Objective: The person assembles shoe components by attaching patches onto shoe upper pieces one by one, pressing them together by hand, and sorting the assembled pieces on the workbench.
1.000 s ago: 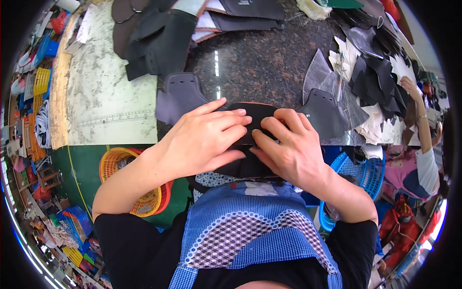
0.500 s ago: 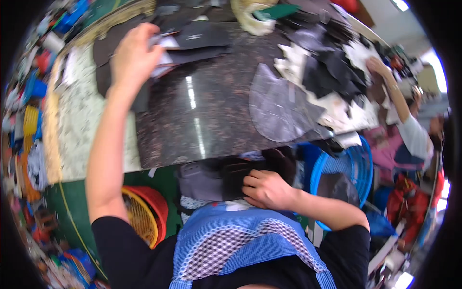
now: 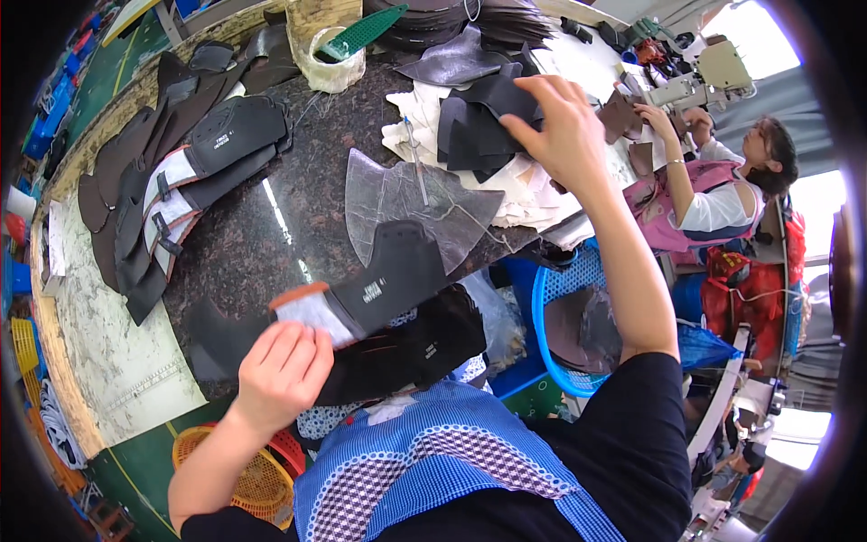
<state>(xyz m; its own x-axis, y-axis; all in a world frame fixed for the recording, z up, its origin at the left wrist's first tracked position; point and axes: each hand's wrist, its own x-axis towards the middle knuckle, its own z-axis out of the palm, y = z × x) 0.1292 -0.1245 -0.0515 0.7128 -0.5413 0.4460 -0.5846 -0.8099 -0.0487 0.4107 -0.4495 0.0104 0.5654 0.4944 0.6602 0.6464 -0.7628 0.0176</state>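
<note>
Head view shows the left hand [image 3: 287, 372] pinching a black panel [image 3: 393, 280], right hand [image 3: 567, 134] fingers spread at black pieces [image 3: 465, 135].

1. Left hand [image 3: 284, 366] is back, near-left of the translucent sheet [image 3: 384, 194], gripping a dark panel [image 3: 388, 285]!
2. That panel now hides some of the sheet!
3. Right hand [image 3: 564, 131] has shot beyond the sheet, over black pieces [image 3: 465, 135]!

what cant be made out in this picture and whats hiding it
All in the head view:
- Left hand: it hides its own fingertips' hold on the white-lined black piece.
- Right hand: it hides whether its palm touches the dark pieces.
- Orange basket: left forearm blocks part.
- Left sleeve: cut off by lower edge.
</note>
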